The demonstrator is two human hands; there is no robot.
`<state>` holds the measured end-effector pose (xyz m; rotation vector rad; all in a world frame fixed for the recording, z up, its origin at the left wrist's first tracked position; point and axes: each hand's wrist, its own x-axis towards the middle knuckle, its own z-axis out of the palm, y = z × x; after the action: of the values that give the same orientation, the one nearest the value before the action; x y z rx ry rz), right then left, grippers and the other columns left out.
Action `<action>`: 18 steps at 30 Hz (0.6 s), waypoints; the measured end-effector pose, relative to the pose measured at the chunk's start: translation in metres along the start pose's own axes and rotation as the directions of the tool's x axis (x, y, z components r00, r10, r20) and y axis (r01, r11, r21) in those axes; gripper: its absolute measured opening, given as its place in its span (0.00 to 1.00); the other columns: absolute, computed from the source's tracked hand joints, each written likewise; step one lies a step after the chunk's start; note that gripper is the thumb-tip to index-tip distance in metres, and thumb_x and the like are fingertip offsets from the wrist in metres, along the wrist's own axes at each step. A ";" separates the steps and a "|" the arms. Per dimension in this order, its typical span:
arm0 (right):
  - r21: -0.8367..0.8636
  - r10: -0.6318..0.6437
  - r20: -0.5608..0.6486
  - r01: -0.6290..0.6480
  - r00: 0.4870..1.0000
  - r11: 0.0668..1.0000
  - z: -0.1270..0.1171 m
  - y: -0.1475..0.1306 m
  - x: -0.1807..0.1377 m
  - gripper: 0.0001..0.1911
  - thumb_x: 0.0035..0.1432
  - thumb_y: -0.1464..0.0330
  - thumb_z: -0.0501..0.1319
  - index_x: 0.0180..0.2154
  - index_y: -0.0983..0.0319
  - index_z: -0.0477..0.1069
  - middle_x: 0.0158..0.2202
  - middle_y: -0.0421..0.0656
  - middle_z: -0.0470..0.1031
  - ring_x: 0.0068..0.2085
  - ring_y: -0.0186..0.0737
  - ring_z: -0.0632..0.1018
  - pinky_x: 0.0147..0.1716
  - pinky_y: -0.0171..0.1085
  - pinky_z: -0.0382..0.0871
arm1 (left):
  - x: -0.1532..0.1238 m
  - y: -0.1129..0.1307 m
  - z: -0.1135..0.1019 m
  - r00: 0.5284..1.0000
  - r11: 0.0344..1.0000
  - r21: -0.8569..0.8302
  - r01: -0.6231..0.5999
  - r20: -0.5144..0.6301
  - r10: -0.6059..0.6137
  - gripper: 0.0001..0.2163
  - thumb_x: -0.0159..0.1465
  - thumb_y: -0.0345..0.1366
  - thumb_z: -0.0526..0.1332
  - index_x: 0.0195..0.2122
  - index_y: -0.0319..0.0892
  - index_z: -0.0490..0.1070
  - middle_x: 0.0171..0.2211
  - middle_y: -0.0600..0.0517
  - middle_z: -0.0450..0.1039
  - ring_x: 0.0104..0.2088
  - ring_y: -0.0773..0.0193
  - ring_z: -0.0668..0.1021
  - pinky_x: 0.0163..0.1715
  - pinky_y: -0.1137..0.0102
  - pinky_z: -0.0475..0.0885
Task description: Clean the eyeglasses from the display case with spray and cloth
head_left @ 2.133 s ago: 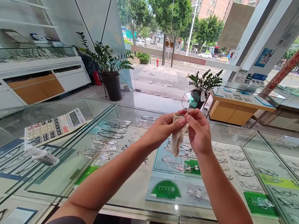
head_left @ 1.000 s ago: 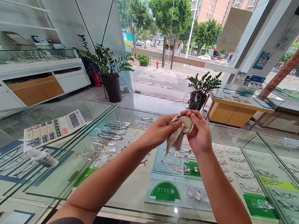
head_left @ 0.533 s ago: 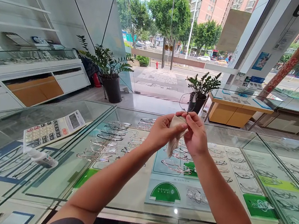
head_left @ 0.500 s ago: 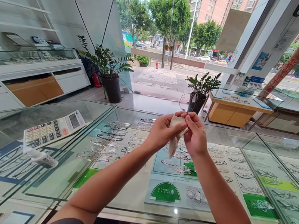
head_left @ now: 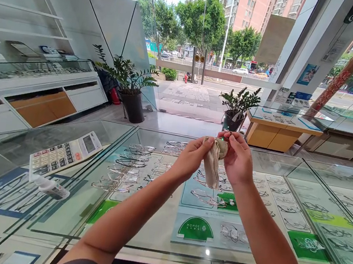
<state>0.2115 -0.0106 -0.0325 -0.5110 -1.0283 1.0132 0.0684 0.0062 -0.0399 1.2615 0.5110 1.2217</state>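
Note:
Over the glass counter, both hands are held close together at a pair of thin-rimmed eyeglasses [head_left: 223,149]. My left hand [head_left: 193,153] is closed on a beige cleaning cloth [head_left: 212,169] with a zigzag edge, which hangs down beside the lens. My right hand [head_left: 237,157] grips the eyeglasses by the rim, fingers pinched. One lens catches a green glint. The far part of the thin frame is hard to pick out against the plant pot behind.
Rows of eyeglasses [head_left: 131,160] lie inside the glass display counter [head_left: 144,249]. A calculator [head_left: 66,152] and a white bottle [head_left: 50,188] rest at the left on its top. Potted plants [head_left: 132,105] stand beyond, before the glass doors.
My hands have moved slightly right and a little apart. The cloth has slid off part of the eyeglasses, so a lens with a green glint now shows.

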 end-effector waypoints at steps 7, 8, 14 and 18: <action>-0.182 -0.146 -0.044 0.135 0.988 0.974 -0.013 -0.009 0.007 0.07 0.64 0.58 0.70 0.39 0.53 0.79 0.44 0.42 0.83 0.51 0.46 0.81 0.52 0.46 0.74 | 0.021 -0.003 -0.025 0.963 0.969 -0.187 0.162 -0.186 -0.197 0.22 0.60 0.51 0.77 0.43 0.37 0.81 0.35 0.49 0.82 0.33 0.64 0.80 0.38 0.69 0.75; -0.267 -0.182 -0.032 0.167 0.983 0.949 -0.013 -0.009 0.006 0.06 0.65 0.59 0.69 0.39 0.53 0.80 0.44 0.42 0.83 0.51 0.45 0.80 0.51 0.46 0.73 | 0.023 -0.004 -0.027 0.954 0.961 -0.220 0.167 -0.211 -0.214 0.20 0.62 0.48 0.77 0.44 0.36 0.80 0.37 0.47 0.83 0.35 0.64 0.81 0.40 0.68 0.76; -0.660 -0.362 0.108 0.339 0.926 0.670 -0.001 0.007 -0.006 0.07 0.69 0.62 0.67 0.37 0.55 0.79 0.41 0.44 0.81 0.48 0.47 0.79 0.46 0.47 0.71 | 0.015 -0.014 -0.011 0.958 0.960 -0.281 0.012 -0.273 -0.092 0.15 0.68 0.47 0.72 0.47 0.40 0.80 0.44 0.47 0.83 0.46 0.63 0.83 0.49 0.68 0.77; -0.730 -0.418 0.158 0.391 0.895 0.561 0.006 0.020 -0.012 0.07 0.70 0.63 0.65 0.37 0.54 0.78 0.38 0.44 0.80 0.44 0.49 0.78 0.48 0.50 0.71 | 0.002 -0.024 0.006 0.989 0.983 -0.175 -0.059 -0.143 0.034 0.20 0.69 0.57 0.67 0.44 0.43 0.81 0.41 0.50 0.82 0.51 0.60 0.81 0.51 0.68 0.76</action>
<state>0.1957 -0.0127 -0.0504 -0.9073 -1.4506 0.1038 0.0838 0.0090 -0.0597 1.0465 0.4636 1.3705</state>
